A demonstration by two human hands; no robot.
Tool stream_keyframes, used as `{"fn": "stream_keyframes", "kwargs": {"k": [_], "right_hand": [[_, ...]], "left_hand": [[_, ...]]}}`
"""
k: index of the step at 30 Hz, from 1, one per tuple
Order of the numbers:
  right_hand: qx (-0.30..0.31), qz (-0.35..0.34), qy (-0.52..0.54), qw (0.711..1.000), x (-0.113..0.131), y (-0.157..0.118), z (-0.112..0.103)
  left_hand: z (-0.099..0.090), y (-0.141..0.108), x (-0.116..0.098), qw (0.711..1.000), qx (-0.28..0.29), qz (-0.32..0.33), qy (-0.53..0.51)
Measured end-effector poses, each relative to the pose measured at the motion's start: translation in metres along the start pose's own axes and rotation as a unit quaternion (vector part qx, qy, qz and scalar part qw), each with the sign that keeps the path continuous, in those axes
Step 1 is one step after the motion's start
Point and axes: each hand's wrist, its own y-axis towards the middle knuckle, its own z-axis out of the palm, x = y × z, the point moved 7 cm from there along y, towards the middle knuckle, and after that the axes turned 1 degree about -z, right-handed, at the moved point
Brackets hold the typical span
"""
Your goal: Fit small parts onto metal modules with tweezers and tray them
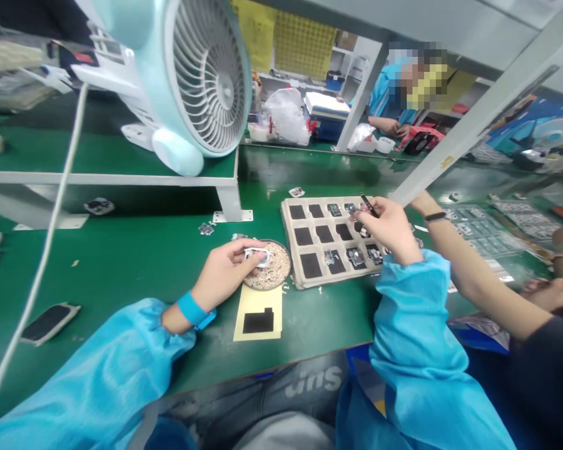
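My left hand [228, 269] is closed around a small white-framed part [257, 257], pinching it between thumb and fingers. It is above the left side of a round dish [276, 269] filled with tiny beige pieces. My right hand [390, 228] is closed on slim black tweezers [368, 205] over the right side of a beige compartment tray [298, 282]. Their tips cannot be made out. Several tray pockets hold small circuit boards [355, 257]; others show black pads [311, 265]. My right fingers hide part of the tray's right side.
A yellow sheet with a black patch [258, 321] lies below the dish. A blue fan [211, 75] stands on a raised shelf at left, with a white cable [56, 212] hanging down. A co-worker's arm [483, 275] reaches in at right, beside a slanted grey post [478, 125].
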Motion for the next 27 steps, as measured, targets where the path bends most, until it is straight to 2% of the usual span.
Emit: {"fn": "stream_keyframes", "kwargs": {"k": [2, 4, 7, 10, 12, 14, 19, 27], "right_hand": [[0.052, -0.041, 0.133, 0.989, 0.025, -0.011, 0.023], [0.119, -0.066, 0.207, 0.969, 0.052, -0.028, 0.048], [0.207, -0.101, 0.230, 0.946, 0.088, -0.057, 0.076], [0.255, -0.131, 0.226, 0.931, 0.108, -0.077, 0.091], [0.285, -0.130, 0.236, 0.920, 0.110, -0.085, 0.101], [0.306, -0.098, 0.263, 0.910, 0.106, -0.090, 0.112], [0.278, -0.001, 0.352, 0.894, 0.093, -0.096, 0.136], [0.245, 0.001, 0.350, 0.904, 0.091, -0.097, 0.140]], "left_hand": [[0.001, 0.000, 0.001, 1.000, 0.001, -0.005, -0.008], [0.002, -0.001, 0.001, 1.000, -0.003, -0.013, -0.015], [0.002, -0.002, 0.002, 0.999, -0.005, -0.037, -0.039], [0.002, -0.004, 0.001, 0.994, -0.001, -0.067, -0.091], [0.002, -0.005, -0.002, 0.991, 0.006, -0.062, -0.122], [0.002, -0.006, -0.007, 0.989, 0.016, -0.038, -0.141], [0.008, -0.012, -0.015, 0.984, 0.050, 0.009, -0.172], [0.018, -0.019, -0.015, 0.981, 0.076, 0.029, -0.175]]}}
